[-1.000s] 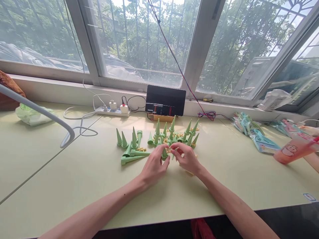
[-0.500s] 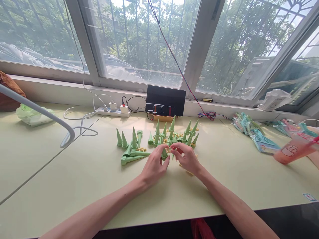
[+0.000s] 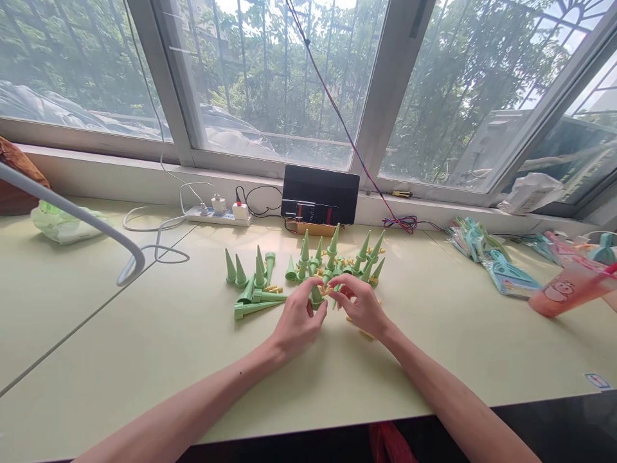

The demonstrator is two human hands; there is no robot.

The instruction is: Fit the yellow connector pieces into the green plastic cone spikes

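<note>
My left hand (image 3: pixel 297 318) curls its fingers and thumb around a green plastic cone spike (image 3: pixel 316 296) with a collared base, low over the table. From the right, my right hand (image 3: pixel 361 305) pinches a small yellow plastic piece (image 3: pixel 324 291) against the cone's side. Whether the piece is seated in the cone is hidden by my fingertips. Beyond my hands stand several green cones (image 3: pixel 332 241), many with yellow pieces on their collars. To the left, more green cones (image 3: pixel 231 267) stand upright, and others (image 3: pixel 258 308) lie on their sides by loose yellow pieces (image 3: pixel 274 289).
A tablet (image 3: pixel 321 186) with a phone (image 3: pixel 315 213) in front leans near the window. A power strip (image 3: pixel 226 218) with cables lies left of it. Bagged turquoise items (image 3: pixel 511 273) and a pink cup (image 3: pixel 554 292) occupy the right side. A grey tube (image 3: pixel 96 222) crosses the left.
My left hand and the cone have shifted very slightly left, and the yellow piece shows a little more between my fingertips. At the far right edge, a turquoise item has risen into view.
</note>
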